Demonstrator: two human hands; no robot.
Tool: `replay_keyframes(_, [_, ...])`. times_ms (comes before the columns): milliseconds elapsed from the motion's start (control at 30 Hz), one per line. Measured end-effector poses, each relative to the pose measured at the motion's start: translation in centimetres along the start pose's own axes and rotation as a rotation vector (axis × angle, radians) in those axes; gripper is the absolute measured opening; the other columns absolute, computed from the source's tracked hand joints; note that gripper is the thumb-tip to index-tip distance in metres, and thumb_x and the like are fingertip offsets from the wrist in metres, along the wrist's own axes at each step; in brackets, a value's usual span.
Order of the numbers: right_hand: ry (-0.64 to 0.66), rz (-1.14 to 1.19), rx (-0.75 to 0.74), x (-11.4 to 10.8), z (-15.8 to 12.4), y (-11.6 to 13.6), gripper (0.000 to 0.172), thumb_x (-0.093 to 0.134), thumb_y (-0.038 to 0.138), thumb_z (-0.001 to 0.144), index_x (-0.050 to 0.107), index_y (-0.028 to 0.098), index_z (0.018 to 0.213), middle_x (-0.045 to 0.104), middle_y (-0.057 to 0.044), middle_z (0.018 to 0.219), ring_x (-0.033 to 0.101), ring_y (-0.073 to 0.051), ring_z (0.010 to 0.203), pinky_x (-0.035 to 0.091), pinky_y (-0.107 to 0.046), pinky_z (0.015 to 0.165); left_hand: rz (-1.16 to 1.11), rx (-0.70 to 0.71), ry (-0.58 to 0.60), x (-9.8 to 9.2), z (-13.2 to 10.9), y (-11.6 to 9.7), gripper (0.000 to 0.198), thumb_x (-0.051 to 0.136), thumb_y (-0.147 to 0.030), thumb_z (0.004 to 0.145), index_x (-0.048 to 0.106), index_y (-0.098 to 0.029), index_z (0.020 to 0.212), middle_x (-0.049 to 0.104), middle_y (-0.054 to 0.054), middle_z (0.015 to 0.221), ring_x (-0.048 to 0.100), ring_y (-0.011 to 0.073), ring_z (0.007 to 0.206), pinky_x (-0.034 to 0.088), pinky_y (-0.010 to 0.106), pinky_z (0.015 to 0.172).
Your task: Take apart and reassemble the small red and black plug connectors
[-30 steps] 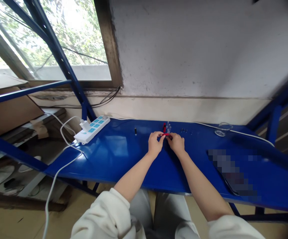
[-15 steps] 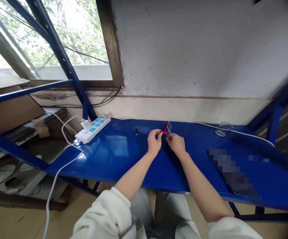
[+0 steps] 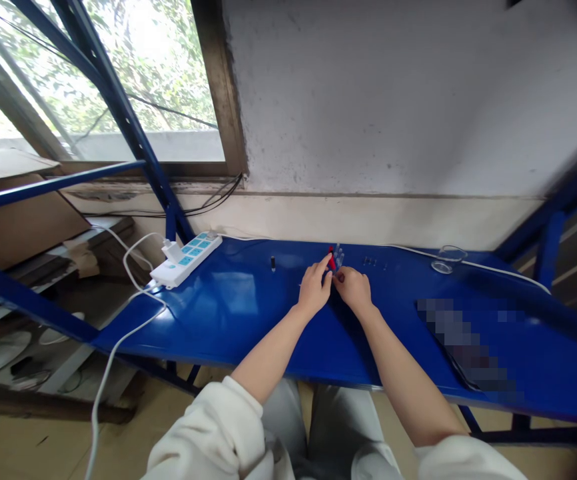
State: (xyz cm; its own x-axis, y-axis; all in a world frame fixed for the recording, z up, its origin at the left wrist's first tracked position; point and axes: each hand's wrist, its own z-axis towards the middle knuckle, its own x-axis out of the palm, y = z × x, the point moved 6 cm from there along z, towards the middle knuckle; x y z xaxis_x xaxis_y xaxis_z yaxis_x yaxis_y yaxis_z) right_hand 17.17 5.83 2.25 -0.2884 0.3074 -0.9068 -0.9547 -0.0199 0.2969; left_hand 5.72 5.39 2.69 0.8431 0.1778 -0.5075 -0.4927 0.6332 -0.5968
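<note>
My left hand (image 3: 314, 288) reaches out over the blue tabletop, its fingers stretched and its index fingertip at a small red piece (image 3: 332, 260). Whether it presses on that piece I cannot tell. Just beside it, my right hand (image 3: 353, 288) is closed in a pinch, with the fingertips low by the red piece. What it pinches is too small and hidden to name. A cluster of clear upright pieces (image 3: 339, 253) stands right behind the fingertips. To the left, a small black cylinder with a pale lower end (image 3: 273, 263) stands upright.
Several tiny clear pieces (image 3: 370, 261) lie right of the hands. Farther right are a clear round item (image 3: 441, 267) and a blurred-out dark flat object (image 3: 463, 347). A white power strip (image 3: 187, 259) with a plug and cable sits at the table's left end.
My left hand has let go of the red piece it was pinching, straightened its fingers and moved slightly forward. That piece now slants by the clear cluster. My right hand stays put.
</note>
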Motion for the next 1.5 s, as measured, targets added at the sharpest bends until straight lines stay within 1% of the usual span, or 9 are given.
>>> replay_keyframes(133, [-0.018,-0.009,0.011,-0.1,0.0,-0.2,0.012,0.046,0.026,0.078,0.056,0.018,0.077,0.062,-0.003,0.081,0.056,-0.014,0.072,0.027,-0.025,0.060,0.008,0.004,0.012,0.0,0.1,0.1,0.043,0.034,-0.024,0.087,0.035,-0.027,0.130,0.056,0.005,0.092,0.050,0.0165,0.084,0.042,0.034,0.083])
replay_keyframes(400, [-0.008,-0.036,0.033,-0.3,0.1,-0.4,0.015,0.045,0.025,0.078,0.057,0.018,0.077,0.062,-0.004,0.080,0.056,-0.015,0.072,0.028,-0.025,0.062,0.061,0.005,0.126,1.2,-0.3,0.6,0.044,0.038,-0.022,0.085,0.038,-0.028,0.128,0.058,0.005,0.090,0.052,0.0178,0.083,0.043,0.035,0.083])
replay_keyframes(500, [-0.010,-0.023,0.036,-0.3,0.1,-0.4,0.015,0.046,0.026,0.078,0.058,0.018,0.076,0.062,-0.004,0.079,0.056,-0.014,0.070,0.028,-0.025,0.061,0.057,-0.007,0.086,0.9,-0.2,0.5,0.037,0.038,-0.025,0.086,0.045,-0.025,0.122,0.058,0.005,0.089,0.053,0.0175,0.084,0.044,0.034,0.080])
replay_keyframes(700, [-0.019,0.012,-0.074,-0.2,0.2,0.2,0.014,0.046,0.025,0.078,0.059,0.018,0.078,0.063,-0.004,0.079,0.055,-0.014,0.068,0.028,-0.024,0.059,0.045,-0.069,-0.005,0.1,0.0,0.6,0.018,0.043,-0.025,0.084,0.058,-0.020,0.093,0.060,0.004,0.086,0.054,0.0148,0.082,0.045,0.029,0.078])
replay_keyframes(933, [0.050,-0.078,-0.163,0.7,0.2,0.6,0.015,0.045,0.025,0.079,0.059,0.018,0.077,0.064,-0.005,0.080,0.056,-0.015,0.072,0.028,-0.026,0.062,0.071,-0.108,0.034,0.6,0.1,1.2,0.014,0.045,-0.021,0.082,0.057,-0.019,0.091,0.060,0.003,0.086,0.054,0.0132,0.079,0.044,0.026,0.075])
replay_keyframes(1100, [0.047,-0.098,-0.189,1.0,0.2,0.3,0.014,0.046,0.022,0.078,0.059,0.018,0.078,0.064,-0.005,0.083,0.057,-0.015,0.074,0.028,-0.026,0.064,0.181,-0.126,0.114,0.2,0.0,1.2,0.013,0.046,-0.022,0.082,0.058,-0.019,0.087,0.060,0.002,0.083,0.052,0.0136,0.077,0.042,0.026,0.072])
replay_keyframes(1333, [0.021,0.008,-0.225,0.6,0.0,1.2,0.014,0.047,0.025,0.078,0.061,0.020,0.081,0.064,-0.002,0.078,0.057,-0.014,0.071,0.030,-0.025,0.062,0.409,-0.066,0.337,-2.0,1.9,0.2,0.014,0.051,-0.028,0.081,0.063,-0.020,0.078,0.062,0.004,0.083,0.051,0.0181,0.085,0.036,0.034,0.078])
replay_keyframes(1400, [0.021,0.087,-0.227,0.5,-0.1,1.5,0.017,0.048,0.028,0.079,0.061,0.020,0.087,0.064,-0.002,0.076,0.057,-0.014,0.068,0.032,-0.024,0.061,0.467,-0.035,0.370,-3.7,3.4,0.1,0.016,0.051,-0.029,0.081,0.064,-0.020,0.079,0.062,0.004,0.086,0.050,0.0193,0.089,0.032,0.036,0.081])
replay_keyframes(1500, [0.010,0.156,-0.234,0.6,-0.2,1.7,0.021,0.048,0.030,0.079,0.061,0.020,0.092,0.064,-0.002,0.074,0.056,-0.013,0.065,0.035,-0.024,0.063,0.553,-0.026,0.336,-7.2,6.2,0.6,0.016,0.050,-0.028,0.081,0.064,-0.020,0.083,0.061,0.004,0.091,0.048,0.0207,0.094,0.028,0.039,0.083])
